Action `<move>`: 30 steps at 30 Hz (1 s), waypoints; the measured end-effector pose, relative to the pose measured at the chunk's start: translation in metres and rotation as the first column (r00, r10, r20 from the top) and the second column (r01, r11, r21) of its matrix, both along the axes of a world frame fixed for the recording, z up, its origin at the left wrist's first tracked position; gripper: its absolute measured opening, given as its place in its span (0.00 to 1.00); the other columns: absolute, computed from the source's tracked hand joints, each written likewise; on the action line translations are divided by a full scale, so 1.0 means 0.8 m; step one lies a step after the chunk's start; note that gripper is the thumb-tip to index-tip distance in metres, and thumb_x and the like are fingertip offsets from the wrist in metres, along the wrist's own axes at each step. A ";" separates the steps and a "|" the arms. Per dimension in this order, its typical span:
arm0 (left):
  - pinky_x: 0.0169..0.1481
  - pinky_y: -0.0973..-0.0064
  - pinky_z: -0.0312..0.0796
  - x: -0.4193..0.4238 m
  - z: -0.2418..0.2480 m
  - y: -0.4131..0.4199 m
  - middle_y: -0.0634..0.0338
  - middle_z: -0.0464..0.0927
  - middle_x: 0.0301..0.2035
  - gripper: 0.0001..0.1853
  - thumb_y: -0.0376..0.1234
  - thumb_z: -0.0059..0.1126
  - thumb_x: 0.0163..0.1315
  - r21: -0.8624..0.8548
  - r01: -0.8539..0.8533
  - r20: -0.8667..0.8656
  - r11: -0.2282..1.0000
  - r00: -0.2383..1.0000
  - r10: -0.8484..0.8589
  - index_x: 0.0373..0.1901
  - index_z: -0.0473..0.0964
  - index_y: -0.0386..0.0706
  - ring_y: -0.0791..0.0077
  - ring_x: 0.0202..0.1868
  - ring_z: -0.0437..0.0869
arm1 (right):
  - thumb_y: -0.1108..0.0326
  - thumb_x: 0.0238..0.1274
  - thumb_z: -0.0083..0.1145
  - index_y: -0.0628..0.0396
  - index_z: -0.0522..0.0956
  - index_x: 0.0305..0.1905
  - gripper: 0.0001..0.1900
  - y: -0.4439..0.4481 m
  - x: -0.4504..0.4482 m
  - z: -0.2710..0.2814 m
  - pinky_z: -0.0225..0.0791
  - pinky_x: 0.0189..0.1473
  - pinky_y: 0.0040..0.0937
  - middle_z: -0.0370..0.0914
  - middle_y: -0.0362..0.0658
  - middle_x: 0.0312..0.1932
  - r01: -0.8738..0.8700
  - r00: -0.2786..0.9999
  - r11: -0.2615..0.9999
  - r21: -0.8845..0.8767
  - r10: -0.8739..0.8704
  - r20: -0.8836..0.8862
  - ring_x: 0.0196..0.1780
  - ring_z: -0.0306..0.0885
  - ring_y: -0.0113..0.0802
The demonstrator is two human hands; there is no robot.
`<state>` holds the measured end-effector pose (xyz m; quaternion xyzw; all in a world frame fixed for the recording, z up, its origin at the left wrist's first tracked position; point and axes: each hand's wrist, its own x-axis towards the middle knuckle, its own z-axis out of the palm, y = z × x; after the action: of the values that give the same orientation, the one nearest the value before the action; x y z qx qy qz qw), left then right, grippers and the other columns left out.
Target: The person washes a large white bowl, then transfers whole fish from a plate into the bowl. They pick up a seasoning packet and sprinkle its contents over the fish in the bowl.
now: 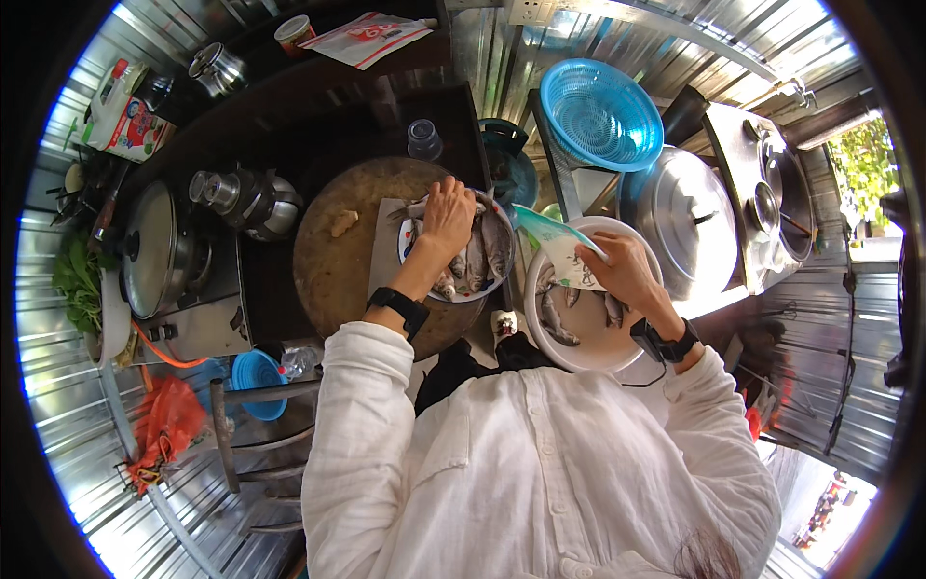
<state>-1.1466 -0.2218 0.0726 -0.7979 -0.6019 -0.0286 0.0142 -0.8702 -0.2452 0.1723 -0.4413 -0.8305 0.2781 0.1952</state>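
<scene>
Several small silvery fish (475, 255) lie in a round patterned plate (508, 269), which rests partly on a cleaver's flat blade (385, 239) over a round wooden chopping board (333, 268). My left hand (448, 215) is over the upper part of the plate, fingers bent down on the fish; whether it grips one is hidden. A printed white and green plastic packet (561, 250) is held tilted in my right hand (616, 266), above a large white basin (586, 340). More fish (555, 318) lie in that basin. A piece of ginger (344, 223) sits on the board.
A clear cup (424, 139) stands behind the board. Left are metal thermoses (253, 199), a lidded pan (152, 250) and leafy greens (79, 279). Right are a blue plastic basket (602, 114), a large lidded aluminium pot (687, 221) and a stove (745, 166). A chair (268, 394) is lower left.
</scene>
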 end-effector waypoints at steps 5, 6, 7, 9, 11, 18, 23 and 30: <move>0.56 0.64 0.61 -0.002 0.002 0.000 0.51 0.73 0.41 0.18 0.33 0.62 0.44 -0.021 -0.022 0.003 1.000 1.000 0.022 0.39 0.72 0.38 0.59 0.50 0.69 | 0.64 0.58 0.55 0.60 0.78 0.29 0.10 0.007 -0.007 -0.005 0.64 0.30 0.41 0.74 0.49 0.24 -0.040 0.999 0.999 0.000 0.040 0.016 0.28 0.73 0.49; 0.55 0.64 0.61 -0.003 0.002 -0.001 0.52 0.74 0.40 0.18 0.32 0.61 0.45 0.001 -0.006 -0.012 1.000 1.000 0.006 0.40 0.72 0.39 0.59 0.50 0.70 | 0.64 0.58 0.55 0.60 0.78 0.28 0.10 0.008 -0.009 -0.005 0.64 0.30 0.41 0.74 0.48 0.24 -0.046 0.999 0.999 -0.003 0.046 0.018 0.28 0.73 0.49; 0.55 0.64 0.61 -0.003 0.001 -0.002 0.53 0.74 0.40 0.18 0.32 0.60 0.47 0.021 0.011 -0.037 1.000 0.999 -0.010 0.41 0.71 0.39 0.59 0.49 0.70 | 0.64 0.58 0.55 0.60 0.78 0.28 0.10 0.009 -0.010 -0.004 0.64 0.29 0.42 0.73 0.48 0.24 -0.053 0.999 0.999 0.007 0.053 0.015 0.27 0.73 0.49; 0.53 0.65 0.62 -0.003 0.000 -0.005 0.55 0.74 0.39 0.16 0.31 0.57 0.50 0.030 -0.021 -0.041 0.999 0.999 0.022 0.42 0.71 0.40 0.60 0.48 0.70 | 0.64 0.58 0.55 0.60 0.77 0.27 0.10 0.011 -0.011 -0.003 0.64 0.29 0.42 0.73 0.48 0.24 -0.070 0.998 0.997 0.026 0.070 0.008 0.27 0.73 0.48; 0.52 0.66 0.62 -0.003 0.000 -0.009 0.56 0.75 0.38 0.12 0.30 0.54 0.53 0.090 -0.049 -0.062 0.995 0.997 0.054 0.41 0.71 0.41 0.62 0.46 0.71 | 0.64 0.58 0.55 0.60 0.77 0.27 0.10 0.011 -0.011 -0.002 0.64 0.29 0.42 0.73 0.48 0.24 -0.073 0.997 0.997 0.027 0.072 0.030 0.27 0.72 0.49; 0.50 0.69 0.62 -0.007 -0.007 -0.068 0.56 0.74 0.43 0.16 0.32 0.52 0.56 0.268 0.044 -0.045 0.962 0.998 -0.033 0.47 0.70 0.41 0.66 0.44 0.72 | 0.63 0.59 0.54 0.60 0.77 0.28 0.12 0.012 -0.016 0.002 0.64 0.30 0.43 0.74 0.48 0.25 -0.066 0.994 0.997 -0.028 0.068 0.083 0.28 0.73 0.50; 0.53 0.68 0.66 -0.015 -0.023 -0.083 0.52 0.71 0.53 0.20 0.30 0.54 0.53 0.217 0.017 -0.021 0.976 1.000 -0.013 0.49 0.71 0.37 0.63 0.47 0.73 | 0.60 0.58 0.53 0.60 0.79 0.30 0.13 0.030 -0.046 0.006 0.66 0.33 0.45 0.76 0.49 0.29 0.020 0.996 1.000 0.014 -0.021 0.090 0.31 0.74 0.52; 0.50 0.68 0.70 -0.013 -0.027 -0.081 0.51 0.76 0.46 0.12 0.26 0.55 0.50 0.328 -0.138 0.213 0.934 0.975 0.069 0.39 0.75 0.36 0.62 0.44 0.77 | 0.61 0.57 0.54 0.59 0.80 0.32 0.12 0.028 -0.091 0.009 0.69 0.35 0.44 0.77 0.48 0.30 -0.014 0.991 0.993 0.119 -0.002 0.133 0.33 0.76 0.50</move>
<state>-1.1567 -0.2867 0.0507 -0.7435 -0.6277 -0.2107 0.0939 -0.9429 -0.2228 0.1796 -0.4441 -0.8581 0.1982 0.1646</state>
